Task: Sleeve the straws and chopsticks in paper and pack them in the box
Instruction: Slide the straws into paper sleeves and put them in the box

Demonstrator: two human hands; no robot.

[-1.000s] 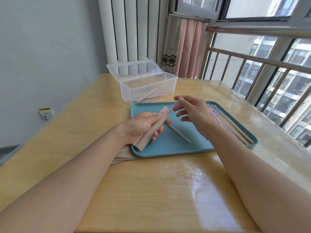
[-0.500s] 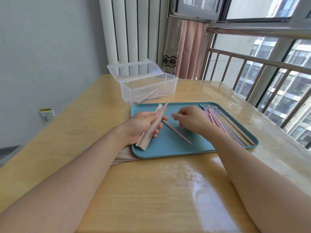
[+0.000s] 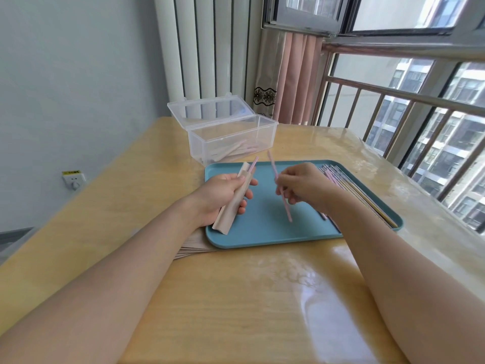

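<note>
Straws and chopsticks (image 3: 359, 195), thin sticks in pink, grey and yellow tones, lying side by side along right edge of teal tray (image 3: 265, 232); straw or chopstick not tellable apiece.

Head view, looking down on pale wooden surface (image 3: 236, 298). Left hand (image 3: 223, 197) over tray's left part, fingers curled round tan paper sleeve (image 3: 235, 203), a pink straw (image 3: 253, 164) poking out of sleeve's top end. Right hand (image 3: 304, 186) over tray's middle, fingertips pinching second pink straw (image 3: 282, 195), tilted, lower tip close above tray floor. Clear plastic box (image 3: 233, 137) just beyond tray, hinged lid standing open, a few sleeved pieces lying on its bottom. Stack of flat paper sleeves (image 3: 194, 246) beside tray's near left corner, partly hidden under left forearm.
</note>
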